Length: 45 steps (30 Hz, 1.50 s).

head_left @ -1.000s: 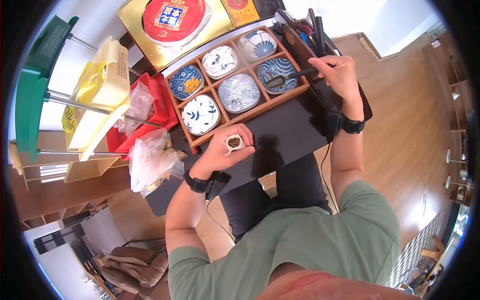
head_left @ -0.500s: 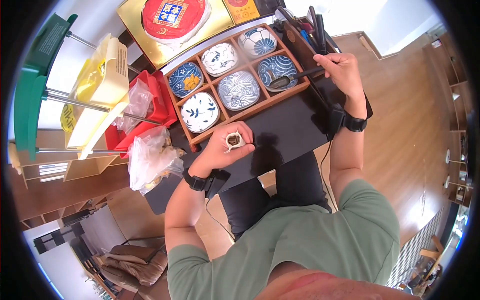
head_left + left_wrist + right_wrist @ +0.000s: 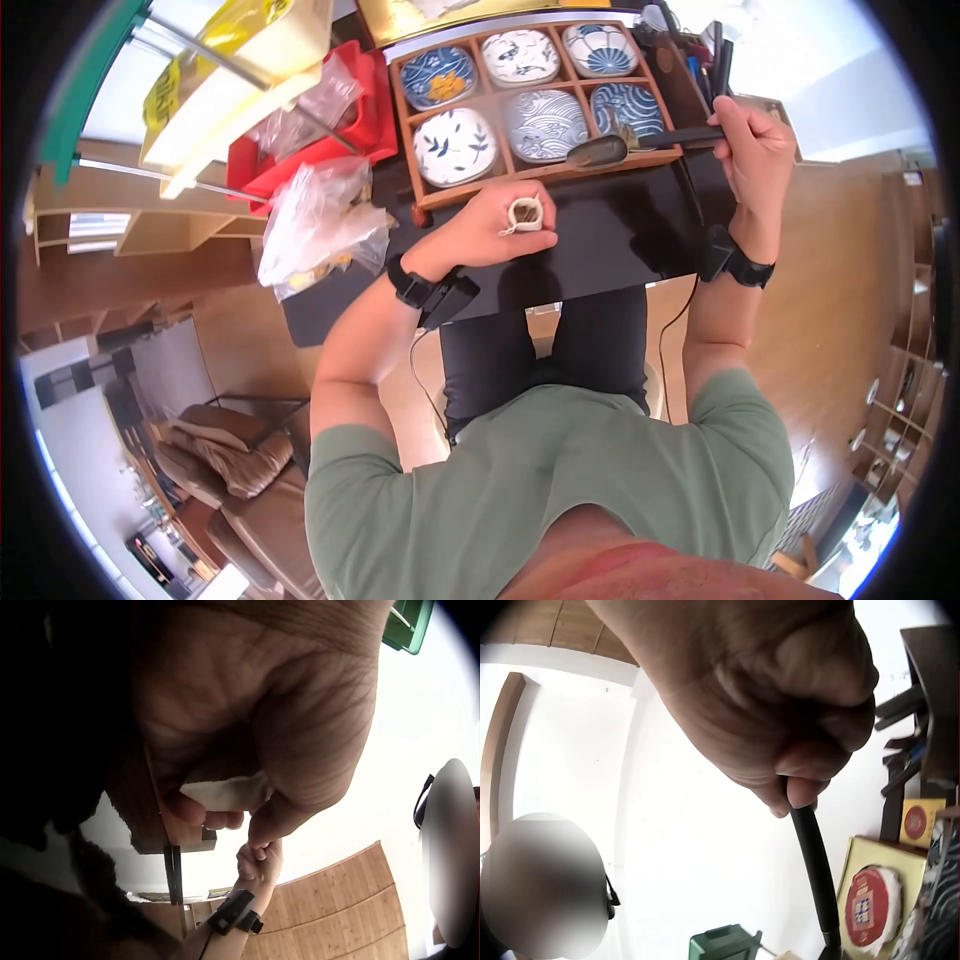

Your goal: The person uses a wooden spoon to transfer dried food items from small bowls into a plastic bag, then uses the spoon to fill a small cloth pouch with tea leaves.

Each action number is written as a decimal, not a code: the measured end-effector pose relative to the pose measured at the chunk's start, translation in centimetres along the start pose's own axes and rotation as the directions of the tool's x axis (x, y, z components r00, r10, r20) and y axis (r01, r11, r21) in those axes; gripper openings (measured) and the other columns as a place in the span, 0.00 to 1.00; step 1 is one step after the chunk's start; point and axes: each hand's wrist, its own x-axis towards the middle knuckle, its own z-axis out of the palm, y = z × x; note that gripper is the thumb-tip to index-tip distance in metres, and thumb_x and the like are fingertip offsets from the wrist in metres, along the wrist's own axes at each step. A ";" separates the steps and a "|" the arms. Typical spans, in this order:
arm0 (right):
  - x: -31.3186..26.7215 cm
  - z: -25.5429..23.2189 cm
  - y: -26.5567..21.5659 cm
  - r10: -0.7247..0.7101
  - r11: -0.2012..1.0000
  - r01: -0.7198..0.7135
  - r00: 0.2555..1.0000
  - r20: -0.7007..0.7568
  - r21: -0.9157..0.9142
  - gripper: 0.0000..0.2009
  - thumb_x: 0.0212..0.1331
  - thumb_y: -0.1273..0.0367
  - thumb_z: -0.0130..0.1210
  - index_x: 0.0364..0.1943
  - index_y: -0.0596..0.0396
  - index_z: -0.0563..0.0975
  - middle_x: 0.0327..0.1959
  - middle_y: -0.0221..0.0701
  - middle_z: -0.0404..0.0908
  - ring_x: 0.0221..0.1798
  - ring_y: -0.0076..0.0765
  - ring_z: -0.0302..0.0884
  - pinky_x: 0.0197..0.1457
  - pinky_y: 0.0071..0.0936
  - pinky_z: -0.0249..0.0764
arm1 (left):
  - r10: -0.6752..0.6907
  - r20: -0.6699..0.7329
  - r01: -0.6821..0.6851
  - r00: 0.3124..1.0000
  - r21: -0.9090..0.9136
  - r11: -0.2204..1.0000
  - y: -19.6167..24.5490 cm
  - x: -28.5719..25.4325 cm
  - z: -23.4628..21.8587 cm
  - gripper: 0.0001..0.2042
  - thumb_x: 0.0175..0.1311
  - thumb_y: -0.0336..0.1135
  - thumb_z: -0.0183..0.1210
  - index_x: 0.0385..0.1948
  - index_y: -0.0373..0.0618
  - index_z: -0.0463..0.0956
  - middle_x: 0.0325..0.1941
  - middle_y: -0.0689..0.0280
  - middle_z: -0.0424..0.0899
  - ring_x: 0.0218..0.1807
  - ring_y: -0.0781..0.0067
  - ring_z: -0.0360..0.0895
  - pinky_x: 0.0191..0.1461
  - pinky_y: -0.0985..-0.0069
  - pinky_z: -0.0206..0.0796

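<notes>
My left hand (image 3: 490, 225) grips a small off-white cloth pouch (image 3: 512, 217), its mouth facing up with brown bits inside. In the left wrist view the pale cloth (image 3: 225, 795) shows between curled fingers and thumb. My right hand (image 3: 755, 150) pinches the black handle of a spoon (image 3: 690, 137); the same handle (image 3: 815, 862) runs down from the fingertips in the right wrist view. The spoon's dark bowl (image 3: 597, 152) is over the front edge of a wooden divided tray (image 3: 560, 172), to the right of the pouch. Brownish pieces overlap the dark blue swirl dish (image 3: 645, 105) behind it.
Other patterned dishes, including a leaf-patterned one (image 3: 455, 147) and a grey wave one (image 3: 547, 125), sit in the tray's compartments. Left of it are a red bin (image 3: 375, 100) and a plastic bag (image 3: 325, 220). A pen holder (image 3: 680, 75) stands at the back right.
The spoon has come out of the dark blue dish toward the tray's front edge. My head view has shifted, so the tray appears higher and farther right. The left hand keeps its grip.
</notes>
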 end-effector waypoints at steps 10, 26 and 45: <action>-2.6 4.0 -3.8 -0.256 0.895 0.340 0.922 0.291 -0.290 0.10 0.59 0.69 0.69 0.26 0.61 0.84 0.16 0.25 0.78 0.19 0.16 0.71 0.22 0.17 0.62 | -0.016 0.032 0.014 0.999 0.074 0.997 0.1 -0.2 -0.2 0.10 0.57 0.25 0.68 0.36 0.45 0.76 0.36 0.72 0.80 0.39 0.82 0.74 0.45 0.79 0.67; 1.9 -1.0 4.4 -0.529 0.848 0.491 0.808 -0.259 -0.201 0.06 0.61 0.75 0.67 0.29 0.64 0.86 0.20 0.25 0.82 0.21 0.14 0.71 0.24 0.15 0.64 | 0.031 0.012 -0.030 0.999 -0.028 0.999 0.0 -0.1 0.2 0.08 0.58 0.24 0.68 0.31 0.45 0.76 0.35 0.71 0.80 0.38 0.81 0.76 0.42 0.79 0.68; 1.2 -1.5 5.9 -0.574 0.739 0.523 0.819 0.010 -0.425 0.06 0.59 0.73 0.68 0.27 0.62 0.85 0.17 0.29 0.79 0.19 0.18 0.68 0.23 0.20 0.61 | 0.029 0.010 -0.029 1.000 -0.044 0.999 -0.3 0.0 0.3 0.08 0.59 0.22 0.68 0.32 0.44 0.76 0.35 0.71 0.80 0.37 0.81 0.76 0.41 0.79 0.67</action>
